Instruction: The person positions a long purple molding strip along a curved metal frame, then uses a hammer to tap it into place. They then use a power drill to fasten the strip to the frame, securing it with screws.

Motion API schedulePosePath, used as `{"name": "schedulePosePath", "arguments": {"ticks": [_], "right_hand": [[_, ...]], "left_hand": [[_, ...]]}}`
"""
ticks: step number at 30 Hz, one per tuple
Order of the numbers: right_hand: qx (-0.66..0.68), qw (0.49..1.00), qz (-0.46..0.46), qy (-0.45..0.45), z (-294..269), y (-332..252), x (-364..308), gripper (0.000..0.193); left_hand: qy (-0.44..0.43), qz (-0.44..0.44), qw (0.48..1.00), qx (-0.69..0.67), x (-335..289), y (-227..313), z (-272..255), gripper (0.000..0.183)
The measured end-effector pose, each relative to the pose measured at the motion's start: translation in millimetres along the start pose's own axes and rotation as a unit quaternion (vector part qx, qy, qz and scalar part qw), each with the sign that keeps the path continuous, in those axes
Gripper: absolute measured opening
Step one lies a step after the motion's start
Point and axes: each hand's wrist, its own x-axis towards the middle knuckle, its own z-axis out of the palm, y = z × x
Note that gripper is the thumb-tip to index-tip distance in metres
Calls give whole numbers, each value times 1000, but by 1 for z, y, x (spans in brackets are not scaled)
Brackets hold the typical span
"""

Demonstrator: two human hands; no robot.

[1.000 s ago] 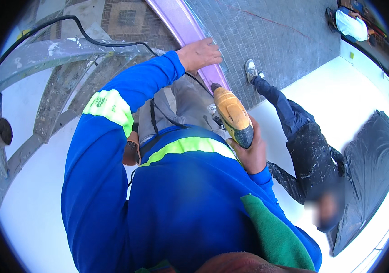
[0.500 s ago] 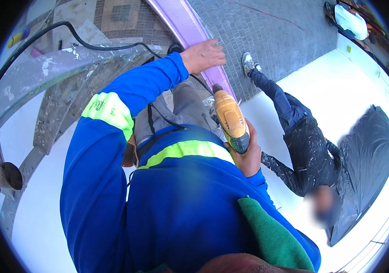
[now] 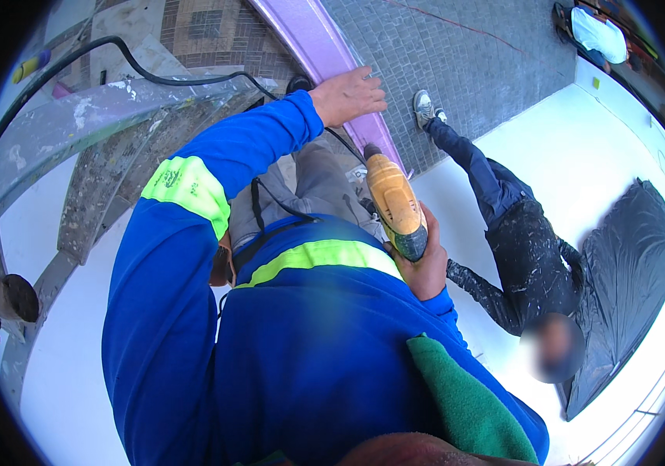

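My left hand (image 3: 348,98) lies across a long purple-painted beam (image 3: 301,29), its fingers stretched toward the beam's right edge. In my right hand (image 3: 426,268) is a yellow and black power drill (image 3: 395,194), gripped near its rear end. The drill's dark nose is at the near end of the purple beam; its exact contact point is too small to make out. A black cord (image 3: 185,81) runs from the far left, under my left forearm, toward the drill. The drill's handle and trigger are mostly hidden beneath its body.
A curved, paint-spotted grey-purple panel (image 3: 60,120) stands on the left. To my right, a person in dark, paint-flecked clothes (image 3: 530,248) is close by, beside a black plastic sheet (image 3: 631,264). Grey paving (image 3: 457,62) lies ahead. Another person in a pale top (image 3: 600,35) is far right.
Both my hands and the drill stay practically in place. The nearby person's head has shifted very slightly.
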Motion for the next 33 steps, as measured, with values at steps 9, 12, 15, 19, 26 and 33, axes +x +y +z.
{"name": "schedulePosePath", "arguments": {"ticks": [9, 12, 15, 19, 26, 33], "right_hand": [[29, 999, 26, -10, -4, -1, 3, 89], [35, 999, 27, -22, -7, -1, 6, 88], [20, 999, 17, -28, -11, 0, 10, 85], [108, 991, 58, -61, -19, 3, 15, 80], [116, 989, 49, -83, -33, -1, 24, 79], [31, 992, 66, -107, -29, -13, 22, 80]], "left_hand": [[-15, -4, 1000, 16, -1, 2, 0, 36], [-15, -5, 1000, 12, 0, 2, 0, 36], [-15, -13, 1000, 11, 1, 1, 2, 36], [-34, -25, 998, -42, 2, 1, 2, 44], [-61, -21, 997, 28, 1, 3, -7, 26], [-5, -5, 1000, 22, -4, 2, -2, 23]]}}
